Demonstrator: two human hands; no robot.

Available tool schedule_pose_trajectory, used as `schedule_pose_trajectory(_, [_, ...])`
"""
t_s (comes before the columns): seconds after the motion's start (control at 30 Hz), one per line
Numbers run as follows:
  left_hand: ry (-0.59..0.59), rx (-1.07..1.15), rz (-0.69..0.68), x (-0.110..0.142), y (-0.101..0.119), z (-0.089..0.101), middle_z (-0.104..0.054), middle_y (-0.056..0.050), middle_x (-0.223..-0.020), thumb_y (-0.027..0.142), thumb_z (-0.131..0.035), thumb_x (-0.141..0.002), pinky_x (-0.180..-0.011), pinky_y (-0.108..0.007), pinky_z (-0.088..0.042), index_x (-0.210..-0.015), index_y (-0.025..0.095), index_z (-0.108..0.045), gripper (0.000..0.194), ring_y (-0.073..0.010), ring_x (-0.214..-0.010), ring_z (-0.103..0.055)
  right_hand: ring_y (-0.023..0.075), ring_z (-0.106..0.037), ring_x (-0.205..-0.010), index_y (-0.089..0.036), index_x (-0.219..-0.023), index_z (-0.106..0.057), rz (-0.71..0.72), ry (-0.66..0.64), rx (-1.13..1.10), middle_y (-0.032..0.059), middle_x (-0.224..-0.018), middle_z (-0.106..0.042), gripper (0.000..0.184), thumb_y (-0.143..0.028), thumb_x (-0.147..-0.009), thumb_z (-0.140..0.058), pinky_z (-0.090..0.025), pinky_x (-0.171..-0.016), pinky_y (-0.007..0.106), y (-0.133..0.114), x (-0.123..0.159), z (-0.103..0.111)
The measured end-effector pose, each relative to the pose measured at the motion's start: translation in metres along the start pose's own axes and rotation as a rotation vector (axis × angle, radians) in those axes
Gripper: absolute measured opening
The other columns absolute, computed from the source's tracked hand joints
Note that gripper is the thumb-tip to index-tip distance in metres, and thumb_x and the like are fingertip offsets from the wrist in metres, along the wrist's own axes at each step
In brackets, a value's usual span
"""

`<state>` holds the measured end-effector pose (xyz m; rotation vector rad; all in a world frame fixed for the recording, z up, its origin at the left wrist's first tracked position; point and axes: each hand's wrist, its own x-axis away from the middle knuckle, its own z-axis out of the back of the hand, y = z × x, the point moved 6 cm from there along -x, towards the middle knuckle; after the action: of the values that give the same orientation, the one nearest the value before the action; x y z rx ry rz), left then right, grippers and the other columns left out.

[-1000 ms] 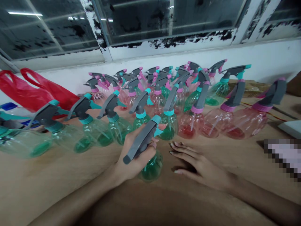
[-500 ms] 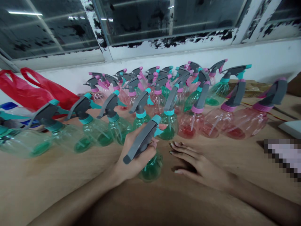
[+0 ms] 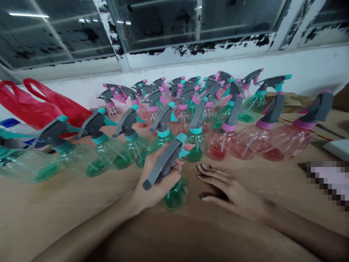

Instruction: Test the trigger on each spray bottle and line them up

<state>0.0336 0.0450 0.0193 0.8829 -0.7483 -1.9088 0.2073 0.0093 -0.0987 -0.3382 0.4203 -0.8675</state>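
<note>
Green spray btl [image 3: 177, 198] held by L grip [image 3: 159, 191], fingers curled round neck area under grey head [image 3: 165, 162]; base apparently on tabletop [image 3: 32, 211] below grip. R grip [image 3: 231, 193] laid to right, fingers outstretched, nothing held. Poss. risks: liq. sprayed if teal trigger [image 3: 184, 150] is squeezed by accident; teal-collared btl [image 3: 195, 147] just beyond grip knocked if held one is pushed fwd. Mat'ls: clear tinted plastic, rounded, fluted; head smooth, curved; tabletop wood-toned.

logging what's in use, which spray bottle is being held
The green-tinted bottle at front centre: the left hand is wrapped round its upper part, while the other bottles stand farther back.
</note>
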Motion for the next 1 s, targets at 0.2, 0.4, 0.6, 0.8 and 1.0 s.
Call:
schedule_pose_trajectory(0.2, [-0.012, 0.044, -0.011, 0.0005, -0.0015, -0.0004, -0.062, 0.003, -0.072, 0.021, -0.05, -0.065, -0.063, -0.03, -0.051, -0.072, 0.025, -0.047, 0.009, -0.0173, -0.063, -0.059, 0.0225, -0.032, -0.133, -0.026, -0.134, -0.043, 0.004, -0.001, 0.007, 0.0023, -0.143, -0.04, 0.051, -0.047, -0.087, -0.05, -0.032, -0.108, 0.046, -0.0007, -0.0007, 0.0008])
schedule_pose_trajectory(0.4, [-0.014, 0.053, -0.011, 0.0005, -0.0013, -0.001, -0.06, 0.002, -0.071, 0.022, -0.049, -0.065, -0.063, -0.03, -0.05, -0.073, 0.025, -0.046, 0.009, -0.0176, -0.063, -0.058, 0.0222, -0.032, -0.133, -0.025, -0.134, -0.043, 0.0, -0.001, 0.018, 0.0027, -0.143, -0.04, 0.051, -0.047, -0.087, -0.05, -0.032, -0.109, 0.045, -0.0005, -0.0007, 0.0002])
schedule_pose_trajectory(0.6, [0.0, 0.052, 0.0, 0.0, 0.0004, -0.001, -0.058, 0.002, -0.068, 0.022, -0.048, -0.066, -0.062, -0.031, -0.049, -0.072, 0.025, -0.048, 0.007, -0.0178, -0.062, -0.057, 0.0224, -0.033, -0.133, -0.024, -0.133, -0.045, -0.011, 0.005, 0.006, 0.0036, -0.143, -0.041, 0.051, -0.047, -0.087, -0.05, -0.032, -0.108, 0.045, -0.0014, -0.0003, 0.0014])
schedule_pose_trajectory(0.8, [0.007, 0.043, -0.013, -0.0002, 0.0005, -0.0004, -0.059, 0.002, -0.068, 0.023, -0.048, -0.067, -0.06, -0.03, -0.05, -0.072, 0.025, -0.048, 0.006, -0.0171, -0.06, -0.057, 0.0209, -0.03, -0.134, -0.024, -0.134, -0.043, -0.016, -0.019, 0.013, 0.0026, -0.144, -0.04, 0.052, -0.048, -0.088, -0.048, -0.03, -0.11, 0.043, -0.0017, -0.0006, 0.0011])
schedule_pose_trajectory(1.0, [0.02, 0.041, -0.01, -0.0012, 0.0004, -0.0002, -0.058, 0.002, -0.066, 0.024, -0.047, -0.066, -0.059, -0.03, -0.05, -0.072, 0.025, -0.051, 0.007, -0.0172, -0.059, -0.057, 0.0213, -0.032, -0.133, -0.025, -0.132, -0.045, -0.019, -0.001, -0.008, 0.0025, -0.143, -0.041, 0.051, -0.048, -0.087, -0.05, -0.031, -0.109, 0.043, -0.0001, -0.0008, 0.001])
